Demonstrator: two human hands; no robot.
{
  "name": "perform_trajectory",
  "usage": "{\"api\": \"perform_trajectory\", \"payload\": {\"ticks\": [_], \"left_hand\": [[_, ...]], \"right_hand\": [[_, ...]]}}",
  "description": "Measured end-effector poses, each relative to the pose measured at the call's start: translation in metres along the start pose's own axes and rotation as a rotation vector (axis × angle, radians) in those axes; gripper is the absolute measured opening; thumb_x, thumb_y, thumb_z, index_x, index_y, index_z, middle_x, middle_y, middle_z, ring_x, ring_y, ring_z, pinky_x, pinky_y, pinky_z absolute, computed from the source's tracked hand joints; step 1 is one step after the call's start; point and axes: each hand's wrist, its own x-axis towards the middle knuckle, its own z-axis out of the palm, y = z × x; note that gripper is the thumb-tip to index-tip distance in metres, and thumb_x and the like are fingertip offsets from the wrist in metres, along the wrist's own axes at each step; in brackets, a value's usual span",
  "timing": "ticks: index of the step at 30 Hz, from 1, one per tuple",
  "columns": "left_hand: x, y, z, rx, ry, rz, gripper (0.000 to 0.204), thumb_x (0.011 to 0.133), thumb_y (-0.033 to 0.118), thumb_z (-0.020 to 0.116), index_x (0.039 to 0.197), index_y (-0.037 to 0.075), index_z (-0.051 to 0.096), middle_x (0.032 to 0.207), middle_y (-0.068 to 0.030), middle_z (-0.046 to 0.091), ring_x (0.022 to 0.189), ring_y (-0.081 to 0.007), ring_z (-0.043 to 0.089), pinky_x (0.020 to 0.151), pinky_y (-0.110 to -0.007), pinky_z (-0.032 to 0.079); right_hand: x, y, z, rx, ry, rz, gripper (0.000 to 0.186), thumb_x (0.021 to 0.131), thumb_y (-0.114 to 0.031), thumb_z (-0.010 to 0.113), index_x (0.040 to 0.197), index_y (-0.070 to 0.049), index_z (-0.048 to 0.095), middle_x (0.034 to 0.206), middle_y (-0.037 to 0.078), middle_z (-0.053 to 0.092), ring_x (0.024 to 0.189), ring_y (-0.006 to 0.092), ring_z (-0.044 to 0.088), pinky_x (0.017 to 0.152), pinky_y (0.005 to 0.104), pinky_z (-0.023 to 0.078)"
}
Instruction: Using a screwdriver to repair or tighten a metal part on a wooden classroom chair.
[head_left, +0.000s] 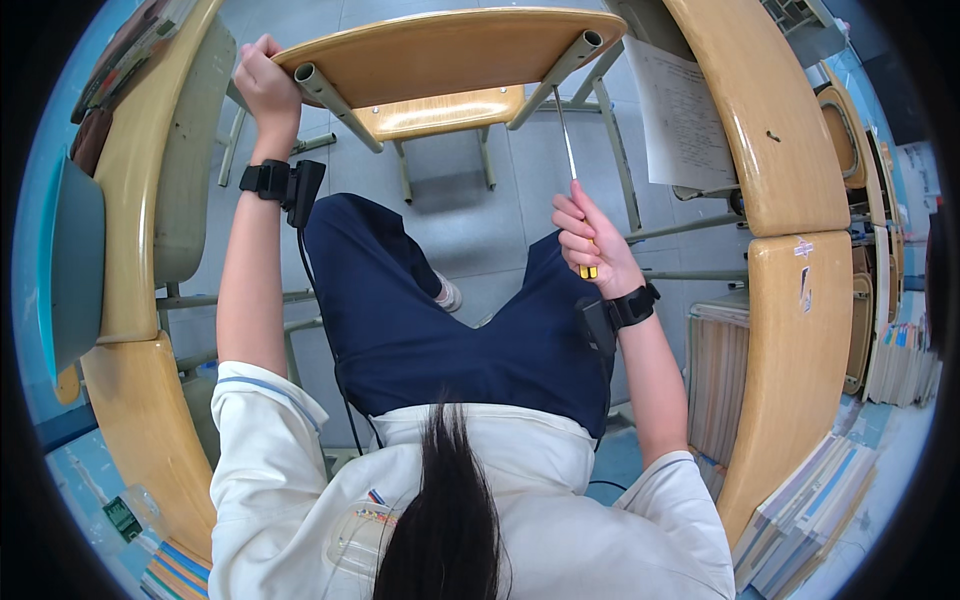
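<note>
1. The left grip (268, 88) was closed on the left edge of a tan wooden chair with grey-green metal tubes (440, 55); it looked stiff, fairly heavy, perhaps slippery-varnished, best held by rim or tube.
2. The right grip (595, 235) wrapped a slim metal screwdriver (567, 140) with yellow-and-black handle, likely light and rigid; its far end reached 1 tube ahead, contact unclear.
3. Grey tiled floor (480, 245) lay below the 2 grips; a tan wooden worktop (795, 380) stood rightward.

Left: a pale wooden tabletop (132, 225), with a blue-green tub (75, 270) at its outer edge; colored books (175, 575) occupy the lower corner. Right: a white sheet (685, 120) along the inner edge of a second tabletop (765, 110); stacked books (718, 380) below; another book pile (810, 510) lower still. Grey tiled floor (505, 240) between.
</note>
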Motion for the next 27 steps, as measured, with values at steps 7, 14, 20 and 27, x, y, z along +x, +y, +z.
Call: {"api": "perform_trajectory", "payload": {"ticks": [7, 14, 20, 27], "left_hand": [[0.001, -0.009, -0.005, 0.049, -0.004, -0.001, 0.042, 0.088, 0.031, 0.019, 0.058, 0.004, 0.032, 0.054, -0.0032, 0.032, 0.056, -0.0142, 0.030, 0.053, -0.031, 0.026], [-0.017, 0.007, -0.003, 0.085, 0.264, 0.016, 0.028, 0.089, 0.022, 0.031, 0.075, 0.001, 0.044, 0.070, -0.0064, 0.048, 0.060, -0.0183, 0.041, 0.057, -0.033, 0.035], [-0.119, 0.022, -0.001, -0.381, 0.051, -0.947, 0.012, 0.083, 0.015, 0.046, 0.090, 0.006, 0.052, 0.077, 0.0002, 0.047, 0.065, -0.0117, 0.042, 0.061, -0.029, 0.034], [-0.169, 0.120, 0.111, -0.657, -1.170, -1.097, 0.047, 0.090, 0.030, 0.051, 0.120, -0.005, 0.041, 0.104, -0.0112, 0.054, 0.103, -0.0211, 0.053, 0.087, -0.032, 0.044]], "right_hand": [[-0.004, 0.001, 0.023, -0.885, 0.611, -0.157, 0.040, 0.091, -0.033, 0.049, 0.063, -0.012, 0.031, 0.049, -0.007, 0.028, 0.035, 0.0022, 0.022, 0.030, 0.0200, 0.017], [-0.001, 0.008, 0.028, -0.995, 0.717, -0.233, 0.038, 0.091, -0.032, 0.050, 0.065, -0.010, 0.034, 0.049, -0.006, 0.029, 0.036, 0.0028, 0.024, 0.032, 0.0219, 0.019], [-0.001, 0.008, 0.030, -0.965, 0.648, -0.210, 0.037, 0.090, -0.033, 0.050, 0.067, -0.009, 0.034, 0.051, -0.005, 0.031, 0.038, 0.0029, 0.026, 0.033, 0.0212, 0.019], [0.000, 0.011, 0.028, -0.863, 0.610, -0.211, 0.036, 0.090, -0.032, 0.051, 0.067, -0.011, 0.035, 0.051, -0.006, 0.030, 0.038, 0.0026, 0.025, 0.033, 0.0205, 0.020]]}}
